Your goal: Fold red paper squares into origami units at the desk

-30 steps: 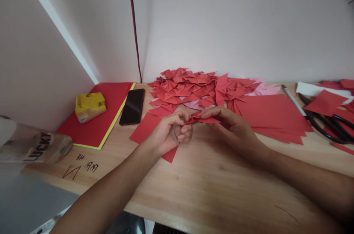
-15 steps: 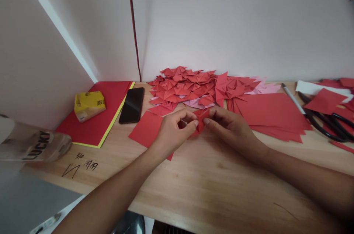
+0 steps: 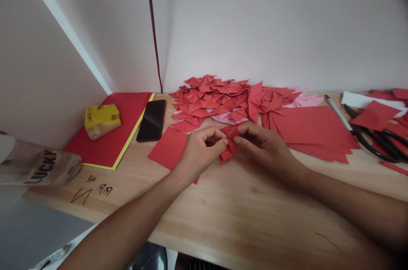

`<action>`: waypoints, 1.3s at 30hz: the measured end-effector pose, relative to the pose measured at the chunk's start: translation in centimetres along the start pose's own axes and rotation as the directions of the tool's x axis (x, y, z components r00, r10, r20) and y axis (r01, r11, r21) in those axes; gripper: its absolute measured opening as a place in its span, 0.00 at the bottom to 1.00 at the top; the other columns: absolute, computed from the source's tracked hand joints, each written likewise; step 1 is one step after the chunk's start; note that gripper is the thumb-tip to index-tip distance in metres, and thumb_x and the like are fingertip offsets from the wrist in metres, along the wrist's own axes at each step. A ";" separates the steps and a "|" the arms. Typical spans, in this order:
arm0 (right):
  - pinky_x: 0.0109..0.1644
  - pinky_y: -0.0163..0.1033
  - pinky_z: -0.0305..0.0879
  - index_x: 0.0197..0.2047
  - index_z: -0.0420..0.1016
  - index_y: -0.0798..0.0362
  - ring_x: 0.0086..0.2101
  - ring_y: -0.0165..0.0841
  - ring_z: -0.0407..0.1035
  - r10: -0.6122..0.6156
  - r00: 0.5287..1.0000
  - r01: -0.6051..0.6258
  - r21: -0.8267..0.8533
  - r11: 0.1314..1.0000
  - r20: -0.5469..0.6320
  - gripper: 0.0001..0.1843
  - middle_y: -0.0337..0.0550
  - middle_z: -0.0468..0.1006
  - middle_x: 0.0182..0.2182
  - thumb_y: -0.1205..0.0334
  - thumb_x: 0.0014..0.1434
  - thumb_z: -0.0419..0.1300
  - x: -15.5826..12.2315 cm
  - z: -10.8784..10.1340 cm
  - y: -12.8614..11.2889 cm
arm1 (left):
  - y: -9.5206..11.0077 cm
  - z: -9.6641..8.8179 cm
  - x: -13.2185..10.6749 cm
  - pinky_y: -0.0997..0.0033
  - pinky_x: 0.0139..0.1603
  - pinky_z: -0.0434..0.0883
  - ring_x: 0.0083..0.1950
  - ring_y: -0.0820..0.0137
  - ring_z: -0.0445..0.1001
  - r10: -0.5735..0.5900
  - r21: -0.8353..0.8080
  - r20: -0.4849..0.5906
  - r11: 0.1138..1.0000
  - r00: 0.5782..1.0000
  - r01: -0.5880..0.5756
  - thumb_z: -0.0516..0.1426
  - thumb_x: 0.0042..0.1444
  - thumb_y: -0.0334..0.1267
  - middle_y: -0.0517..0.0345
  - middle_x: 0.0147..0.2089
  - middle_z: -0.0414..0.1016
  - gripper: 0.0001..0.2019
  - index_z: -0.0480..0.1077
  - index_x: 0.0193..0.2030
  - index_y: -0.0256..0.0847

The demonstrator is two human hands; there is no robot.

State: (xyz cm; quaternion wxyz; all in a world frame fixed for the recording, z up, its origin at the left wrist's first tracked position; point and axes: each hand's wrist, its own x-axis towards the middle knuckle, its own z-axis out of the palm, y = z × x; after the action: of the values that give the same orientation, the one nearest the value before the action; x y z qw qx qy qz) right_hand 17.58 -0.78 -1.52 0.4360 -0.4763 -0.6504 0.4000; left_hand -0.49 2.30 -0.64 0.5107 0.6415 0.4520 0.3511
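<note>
My left hand point(image 3: 199, 153) and my right hand point(image 3: 264, 144) meet over the wooden table point(image 3: 242, 210), both pinched on a small folded red paper piece point(image 3: 228, 144). The piece hangs between the fingertips, its lower flap pointing down toward the table. A flat red paper square point(image 3: 167, 149) lies under and left of my left hand. Just behind the hands sits a heap of folded red paper pieces point(image 3: 219, 100), with a few pink ones among them.
A stack of red sheets point(image 3: 310, 132) lies to the right, beside a pen point(image 3: 336, 112) and black scissors point(image 3: 376, 140). At left are a black phone point(image 3: 152, 120), a yellow packet point(image 3: 102, 120) on a red pad point(image 3: 117, 129), and a lying clear bottle point(image 3: 38, 168).
The folded red piece was turned from lying flat between the hands to standing upright. Both hands closed in on it and moved slightly toward the paper heap.
</note>
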 end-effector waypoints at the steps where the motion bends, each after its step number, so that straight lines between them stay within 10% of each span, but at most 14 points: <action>1: 0.43 0.38 0.66 0.40 0.76 0.50 0.38 0.32 0.71 0.001 1.000 -0.001 0.016 1.000 0.020 0.07 0.39 0.78 0.36 0.59 0.65 0.58 0.0 -0.1 0.0 | 0.1 0.0 0.0 0.76 0.27 0.62 0.26 0.76 0.65 -0.007 -0.011 -0.006 1.000 1.000 0.006 0.59 0.50 0.38 0.59 0.27 0.70 0.07 0.72 0.29 0.37; 14: 0.46 0.42 0.69 0.41 0.76 0.48 0.40 0.34 0.72 -0.034 0.999 0.034 0.001 0.999 -0.017 0.06 0.42 0.78 0.38 0.61 0.64 0.58 0.0 0.0 0.0 | 0.1 0.0 -0.3 0.75 0.30 0.65 0.29 0.75 0.69 0.119 0.137 -0.012 0.984 0.993 -0.116 0.59 0.53 0.34 0.58 0.29 0.74 0.04 0.73 0.29 0.37; 20: 0.41 0.43 0.68 0.40 0.73 0.44 0.38 0.35 0.71 -0.309 0.947 0.303 -0.072 0.950 -0.087 0.06 0.41 0.76 0.36 0.66 0.64 0.57 -0.4 -0.1 -0.3 | 0.8 -0.2 -1.2 0.70 0.43 0.71 0.39 0.70 0.76 0.550 0.355 0.026 0.776 0.835 -0.522 0.58 0.61 0.33 0.55 0.36 0.79 0.04 0.74 0.35 0.40; 27: 0.44 0.47 0.69 0.40 0.74 0.42 0.43 0.38 0.71 -0.387 0.921 0.380 -0.106 0.919 -0.052 0.11 0.43 0.76 0.37 0.67 0.65 0.54 -0.7 -0.3 -0.2 | 0.6 -0.4 -1.4 0.65 0.48 0.73 0.43 0.67 0.77 0.685 0.442 0.068 0.631 0.725 -0.638 0.58 0.61 0.31 0.52 0.39 0.81 0.03 0.74 0.39 0.40; 33: 0.44 0.46 0.70 0.42 0.73 0.42 0.40 0.36 0.71 -0.335 0.942 0.333 -0.046 0.942 -0.035 0.07 0.42 0.75 0.37 0.65 0.66 0.57 -0.7 -0.1 -0.1 | 0.5 -0.3 -1.7 0.65 0.46 0.72 0.43 0.67 0.77 0.690 0.484 0.081 0.603 0.719 -0.634 0.57 0.60 0.30 0.53 0.39 0.80 0.05 0.73 0.37 0.41; 39: 0.42 0.43 0.67 0.43 0.75 0.46 0.38 0.34 0.70 -0.215 0.977 0.215 -0.006 0.977 0.006 0.05 0.41 0.75 0.37 0.63 0.66 0.58 -0.3 -0.1 -0.1 | 0.8 -0.1 -1.5 0.68 0.41 0.71 0.37 0.70 0.75 0.538 0.343 0.001 0.792 0.843 -0.506 0.57 0.59 0.31 0.57 0.33 0.77 0.05 0.72 0.32 0.41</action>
State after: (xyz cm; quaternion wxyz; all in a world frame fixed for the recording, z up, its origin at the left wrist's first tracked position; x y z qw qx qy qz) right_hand 17.67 -1.12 -1.49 0.4733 -0.4035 -0.7007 0.3495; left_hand -0.92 0.82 0.15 0.2568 0.7996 0.3336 0.4283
